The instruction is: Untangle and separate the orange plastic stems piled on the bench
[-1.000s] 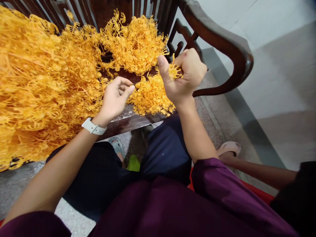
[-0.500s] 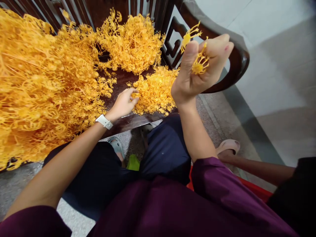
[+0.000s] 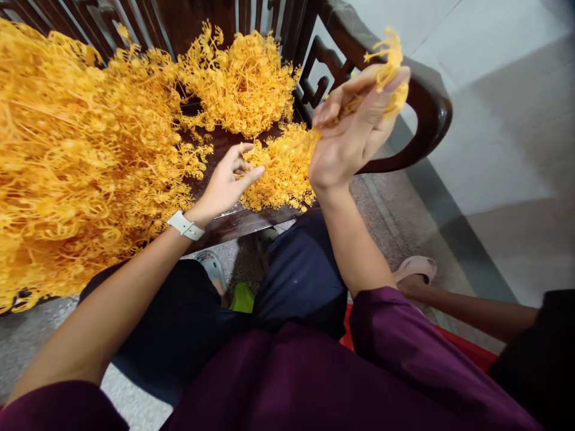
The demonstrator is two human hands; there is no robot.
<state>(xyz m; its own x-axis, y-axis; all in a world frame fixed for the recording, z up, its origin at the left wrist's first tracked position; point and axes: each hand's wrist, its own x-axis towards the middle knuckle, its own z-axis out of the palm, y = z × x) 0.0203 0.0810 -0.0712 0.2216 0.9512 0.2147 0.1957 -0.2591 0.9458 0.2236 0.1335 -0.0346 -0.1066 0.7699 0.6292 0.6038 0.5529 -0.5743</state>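
My left hand (image 3: 228, 179), with a pale watch strap (image 3: 185, 225) at its wrist, reaches to the left edge of a small pile of yellow plastic flower pieces (image 3: 285, 170). Its thumb and fingers are apart, and I see nothing held between them. Raised above the bench's right end, my right hand (image 3: 354, 129) is curled around several yellow branched plastic pieces (image 3: 389, 57). Some of them stick out past the thumb and fingertips; the rest are partly hidden in the palm.
A huge heap of yellow branched stems (image 3: 90, 161) fills the left, with a rounder bunch (image 3: 245, 84) behind. All lie on a dark wooden bench (image 3: 220, 230) with a curved armrest (image 3: 431, 96). Another person's leg (image 3: 471, 308) and pink slipper (image 3: 417, 269) are at right.
My right hand has turned and moved slightly down and left, its fingers folding over the yellow pieces. My left thumb and fingers have spread apart beside the small pile.
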